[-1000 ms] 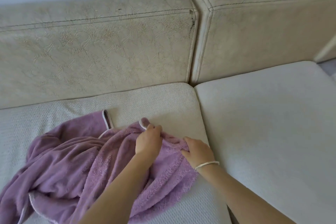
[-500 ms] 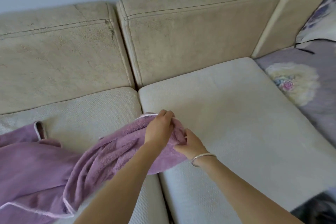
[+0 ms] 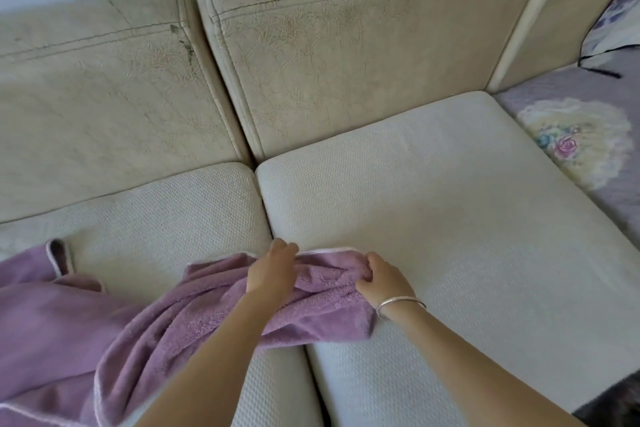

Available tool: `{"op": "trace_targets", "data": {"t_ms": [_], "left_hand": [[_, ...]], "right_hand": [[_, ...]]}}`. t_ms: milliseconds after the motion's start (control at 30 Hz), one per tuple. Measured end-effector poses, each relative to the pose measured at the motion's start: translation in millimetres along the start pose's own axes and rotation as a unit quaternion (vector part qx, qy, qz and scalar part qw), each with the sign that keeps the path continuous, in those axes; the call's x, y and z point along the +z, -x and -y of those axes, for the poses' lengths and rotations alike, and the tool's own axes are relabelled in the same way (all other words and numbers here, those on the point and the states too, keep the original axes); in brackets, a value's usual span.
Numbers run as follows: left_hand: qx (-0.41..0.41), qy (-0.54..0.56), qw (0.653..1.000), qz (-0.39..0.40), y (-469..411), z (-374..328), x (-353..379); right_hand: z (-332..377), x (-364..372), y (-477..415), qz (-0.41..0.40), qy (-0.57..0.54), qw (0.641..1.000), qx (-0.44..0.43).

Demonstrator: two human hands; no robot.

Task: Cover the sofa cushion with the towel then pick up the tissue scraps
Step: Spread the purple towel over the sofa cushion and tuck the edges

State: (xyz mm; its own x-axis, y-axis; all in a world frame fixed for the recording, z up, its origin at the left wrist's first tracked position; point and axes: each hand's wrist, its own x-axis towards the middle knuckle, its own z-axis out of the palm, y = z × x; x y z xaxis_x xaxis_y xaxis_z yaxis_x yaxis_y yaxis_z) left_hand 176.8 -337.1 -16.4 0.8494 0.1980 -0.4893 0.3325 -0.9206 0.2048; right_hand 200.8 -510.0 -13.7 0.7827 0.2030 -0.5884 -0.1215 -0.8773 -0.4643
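Spreading has barely begun: the purple towel (image 3: 194, 315) lies bunched across the seam between two seat cushions, most of it heaped on the cushion left of the seam and running out of view at the lower left, with only its white-piped leading edge reaching over the seam onto the right-hand sofa cushion (image 3: 433, 218). Both hands are closed on that edge. The left hand (image 3: 272, 270) pinches the hem just right of the seam, fingers curled over the top, and the right hand (image 3: 384, 279), with a thin bracelet (image 3: 398, 302) at the wrist, grips a fold of the cloth a little further right of the seam. So the step in hand is the first one, covering the cushion, and it looks to be at its start, since nearly all of the cushion right of the seam is bare. The next move, as I judge it, calls for carrying the gripped edge away from the seam toward the backrest (image 3: 363, 55) and the floral fabric (image 3: 581, 135) at the far right, hands parting to open the bunched cloth flat. No tissue scraps show anywhere around the seam, so that second step cannot be placed yet.
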Motion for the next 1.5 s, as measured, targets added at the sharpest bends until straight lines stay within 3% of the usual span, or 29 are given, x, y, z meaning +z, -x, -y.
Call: {"op": "trace_targets", "data": {"t_ms": [167, 267, 500, 733, 867, 1033, 1200, 1367, 1500], "left_hand": [[-0.046, -0.004, 0.999, -0.028, 1, 52, 21], [-0.070, -0.010, 0.995, -0.072, -3, 86, 32], [-0.200, 0.092, 0.970, -0.105, -10, 148, 39], [-0.209, 0.132, 0.967, -0.067, -19, 171, 49], [-0.186, 0.177, 0.960, -0.115, -21, 168, 47], [-0.158, 0.250, 0.927, -0.233, -37, 141, 24], [-0.073, 0.242, 0.925, -0.284, -76, 73, -15], [-0.016, 0.279, 0.921, -0.272, -113, -12, -33], [0.026, 0.282, 0.935, -0.215, -145, -95, -33]], "right_hand": [[31, 28, -15, -0.015, 0.155, 0.987, -0.047], [64, 60, -32, 0.018, 0.165, 0.980, -0.112], [122, 133, -70, 0.078, 0.131, 0.971, -0.186], [134, 165, -87, 0.053, 0.184, 0.968, -0.165], [134, 164, -90, 0.014, 0.165, 0.976, -0.140], [130, 137, -94, -0.105, 0.107, 0.982, -0.115], [111, 70, -115, -0.187, 0.077, 0.975, -0.087], [65, -2, -138, -0.221, 0.079, 0.968, -0.083], [12, -81, -159, -0.250, 0.067, 0.965, -0.042]]}}
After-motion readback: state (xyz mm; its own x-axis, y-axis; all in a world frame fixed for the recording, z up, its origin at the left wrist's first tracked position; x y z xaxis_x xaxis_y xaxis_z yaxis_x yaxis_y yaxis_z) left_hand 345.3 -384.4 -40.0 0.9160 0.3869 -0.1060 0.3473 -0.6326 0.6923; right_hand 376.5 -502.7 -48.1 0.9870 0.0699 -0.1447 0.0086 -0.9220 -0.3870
